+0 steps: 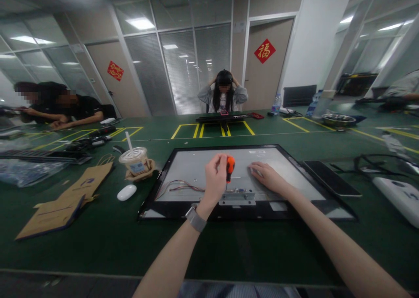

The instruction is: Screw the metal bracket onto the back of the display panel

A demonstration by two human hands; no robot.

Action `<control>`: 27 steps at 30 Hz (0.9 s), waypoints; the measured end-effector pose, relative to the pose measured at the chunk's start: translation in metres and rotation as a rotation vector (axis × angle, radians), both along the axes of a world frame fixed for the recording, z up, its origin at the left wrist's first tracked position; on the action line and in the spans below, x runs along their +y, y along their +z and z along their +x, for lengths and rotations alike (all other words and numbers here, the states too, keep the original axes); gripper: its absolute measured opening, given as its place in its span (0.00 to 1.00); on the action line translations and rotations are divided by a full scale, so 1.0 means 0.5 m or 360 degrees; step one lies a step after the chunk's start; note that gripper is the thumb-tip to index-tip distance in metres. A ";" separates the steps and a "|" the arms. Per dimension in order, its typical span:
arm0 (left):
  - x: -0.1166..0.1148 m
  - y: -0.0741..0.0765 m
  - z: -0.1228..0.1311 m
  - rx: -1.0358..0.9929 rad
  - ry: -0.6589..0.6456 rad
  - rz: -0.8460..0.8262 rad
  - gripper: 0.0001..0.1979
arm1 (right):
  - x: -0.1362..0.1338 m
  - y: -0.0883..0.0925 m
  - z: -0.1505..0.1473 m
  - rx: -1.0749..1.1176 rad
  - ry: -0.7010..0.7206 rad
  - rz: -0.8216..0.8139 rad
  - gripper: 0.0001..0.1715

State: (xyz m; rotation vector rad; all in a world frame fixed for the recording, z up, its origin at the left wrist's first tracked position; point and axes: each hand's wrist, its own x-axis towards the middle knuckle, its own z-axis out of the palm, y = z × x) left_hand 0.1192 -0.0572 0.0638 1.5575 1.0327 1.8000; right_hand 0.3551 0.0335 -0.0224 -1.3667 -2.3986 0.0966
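Observation:
A flat display panel (183,169) with a black frame lies back side up on the green table in front of me. My left hand (216,178) is closed on a screwdriver (230,167) with an orange and black handle. The screwdriver stands nearly upright, its shaft pointing down at a metal bracket (237,197) near the panel's close edge; whether the tip touches a screw is too small to tell. My right hand (266,178) rests with fingers stretched on the panel's grey back. Thin cables (186,187) run across the panel left of the bracket.
Left of the panel are a white mouse (126,192), a drink cup with a straw (135,162) and a paper bag (75,193). On the right lie a phone (331,178), black cables and a white device (401,197). A person (222,92) sits opposite; others sit far left.

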 end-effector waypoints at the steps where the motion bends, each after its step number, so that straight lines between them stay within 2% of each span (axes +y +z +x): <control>1: -0.002 -0.004 0.004 0.0025 0.0049 0.0016 0.17 | 0.001 -0.001 0.000 0.0005 -0.0008 0.0005 0.23; 4: -0.010 -0.013 0.020 0.0013 0.0191 0.0055 0.21 | 0.002 -0.002 0.000 0.0025 -0.0022 0.0007 0.22; 7: -0.017 -0.017 0.033 0.0019 0.0227 0.0114 0.24 | 0.001 -0.002 -0.001 0.0019 -0.0014 0.0004 0.22; 10: -0.018 -0.019 0.035 -0.0081 0.0073 0.0117 0.25 | 0.001 -0.003 0.000 0.0001 -0.0024 0.0015 0.23; 13: -0.013 -0.018 0.030 -0.0274 -0.0129 -0.0046 0.25 | 0.004 -0.006 0.001 -0.0001 -0.0007 0.0033 0.23; 17: -0.003 -0.016 0.022 -0.0454 -0.0187 -0.0166 0.25 | 0.008 -0.011 0.004 0.0029 0.0010 0.0048 0.23; 22: -0.002 -0.013 0.020 -0.0289 -0.0217 -0.0189 0.25 | 0.013 -0.018 0.007 0.0008 0.0022 0.0065 0.23; 24: -0.004 -0.009 0.018 -0.0177 -0.0220 -0.0118 0.21 | 0.015 -0.020 0.008 -0.0008 0.0020 0.0074 0.23; 27: -0.002 0.007 0.009 -0.0151 -0.0348 -0.0089 0.15 | 0.016 -0.023 0.008 -0.0003 0.0005 0.0070 0.23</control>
